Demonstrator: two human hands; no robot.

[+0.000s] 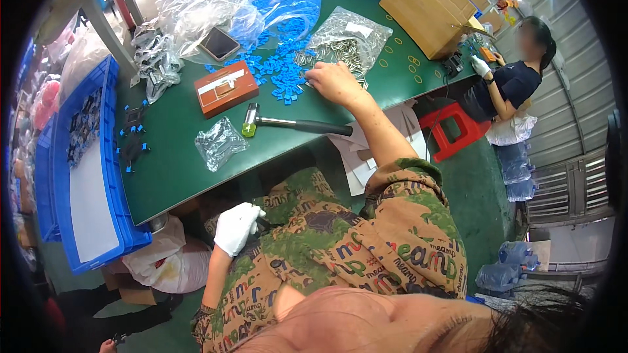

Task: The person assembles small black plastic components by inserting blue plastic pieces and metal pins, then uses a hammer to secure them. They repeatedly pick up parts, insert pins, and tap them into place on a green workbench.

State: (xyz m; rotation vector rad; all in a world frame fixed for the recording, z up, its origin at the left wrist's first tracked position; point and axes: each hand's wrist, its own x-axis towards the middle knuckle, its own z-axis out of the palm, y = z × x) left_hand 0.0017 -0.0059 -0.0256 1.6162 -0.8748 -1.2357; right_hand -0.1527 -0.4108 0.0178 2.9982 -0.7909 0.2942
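Note:
My bare right hand (332, 83) reaches over the table to where loose blue plastic pieces (284, 78) meet a heap of small metal pins (350, 57). Its fingers are bent and drawn together at the pins; whatever they pinch is too small to make out. In a white glove, my left hand (237, 229) is closed above my lap, beside the table's front edge. Something dark shows by its fingers, its kind unclear. Between the hands lies a hammer (297, 125) with a black handle and a green-faced head. A reddish-brown block (226, 89) with a pale metal fitting on top sits behind it.
A clear bag (219, 142) lies near the front edge. Farther back are a phone (219, 44) and plastic bags (196, 16). Blue trays (111, 222) stand left, a cardboard box (428, 10) far right. A co-worker (513, 75) sits beyond a red stool (454, 132).

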